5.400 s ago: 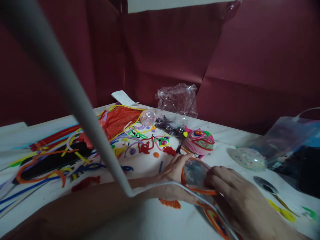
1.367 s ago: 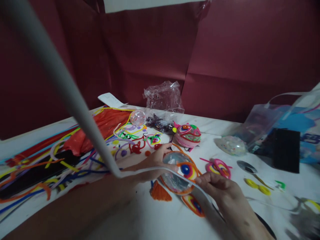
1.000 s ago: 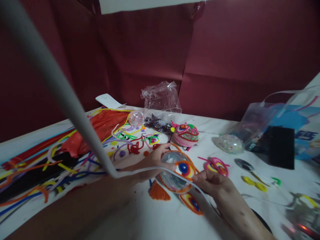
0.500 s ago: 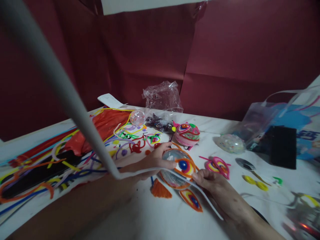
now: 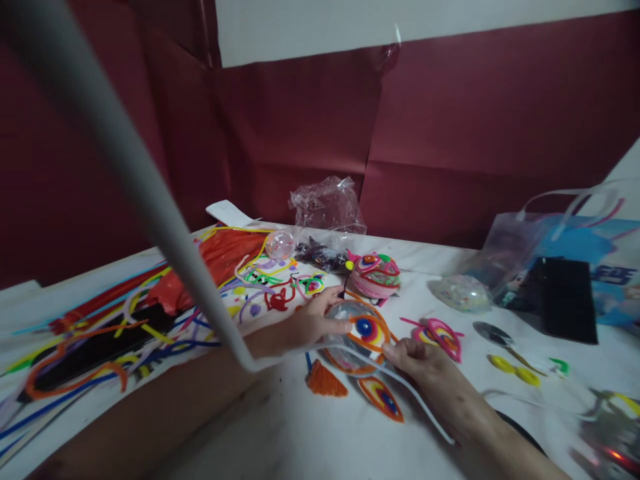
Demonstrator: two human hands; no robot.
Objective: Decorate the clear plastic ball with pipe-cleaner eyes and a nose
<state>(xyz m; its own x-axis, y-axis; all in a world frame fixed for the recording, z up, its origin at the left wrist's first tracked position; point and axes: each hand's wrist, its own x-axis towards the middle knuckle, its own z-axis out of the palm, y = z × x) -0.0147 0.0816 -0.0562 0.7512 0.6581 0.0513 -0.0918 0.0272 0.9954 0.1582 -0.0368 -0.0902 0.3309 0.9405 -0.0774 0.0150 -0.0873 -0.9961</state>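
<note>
My left hand [image 5: 323,319] is wrapped round the left side of a clear plastic ball [image 5: 343,311] ringed with orange pipe cleaner. On the ball's front sits an eye-shaped piece [image 5: 367,329] in blue, red, yellow and white with an orange rim; my left thumb touches its left end. My right hand [image 5: 417,361] pinches at the right end of this piece. Just below lie a second orange-rimmed eye piece [image 5: 382,398] and an orange fan-shaped piece [image 5: 326,379]. A white cord [image 5: 417,398] crosses in front of the ball and both hands, blurred near the camera.
Behind the ball stands a pink decorated ball [image 5: 375,283]. A pink eye piece [image 5: 439,335] lies to the right, near yellow discs [image 5: 514,371] and a black phone-like slab [image 5: 569,300]. Pipe cleaners [image 5: 100,347] spread across the left. A clear bag [image 5: 327,208] stands at the back.
The camera view has tilted slightly, so the scene sits a little lower in the picture. Both hands keep their places on the ball and the eye piece.
</note>
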